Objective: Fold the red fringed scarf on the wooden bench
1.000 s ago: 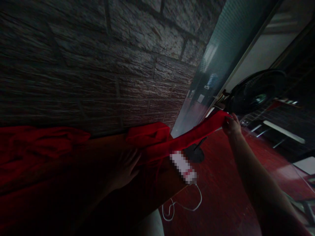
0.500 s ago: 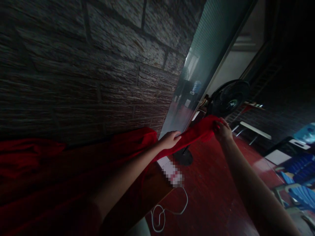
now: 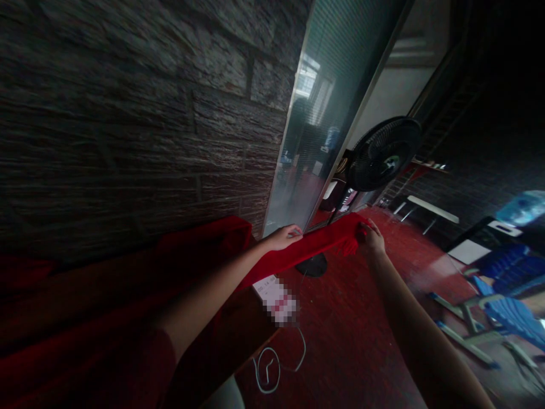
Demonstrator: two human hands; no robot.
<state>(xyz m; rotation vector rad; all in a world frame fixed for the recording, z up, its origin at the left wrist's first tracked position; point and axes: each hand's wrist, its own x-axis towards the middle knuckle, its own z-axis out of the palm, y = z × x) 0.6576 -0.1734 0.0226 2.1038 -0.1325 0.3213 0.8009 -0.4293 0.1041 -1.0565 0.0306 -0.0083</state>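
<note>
Head view: red cloth strip stretched toward the right hand

Red cloth strip (image 3: 315, 244) runs from the dark tabletop (image 3: 244, 326) out past its edge, up to the right hand (image 3: 372, 237). Right hand grips the far end, fingers closed on it; a bunched bit hangs just under the fingers. Left hand (image 3: 284, 236) is at the strip's upper edge, nearer the table, fingers loosely curled; cannot tell whether it pinches the cloth or only rests against it. Strip between the hands is fairly flat, slanting upward to the right.

White device (image 3: 276, 300) lies on the table near the corner, just below the strip, partly pixelated; digits show at its top end. White cable (image 3: 305, 349) comes off its lower end and loops beside the table edge. More red fabric (image 3: 221, 230) sits at the back of the table by the stone wall (image 3: 149, 125); too dark to tell if it joins the strip.

Beyond the hands: black fan (image 3: 381, 156) standing on the red floor (image 3: 340, 324), its round base partly behind the strip. Glass panel (image 3: 317, 113) next to the wall. White bench (image 3: 432, 210) farther off, blue seat (image 3: 515, 318) at right.
</note>
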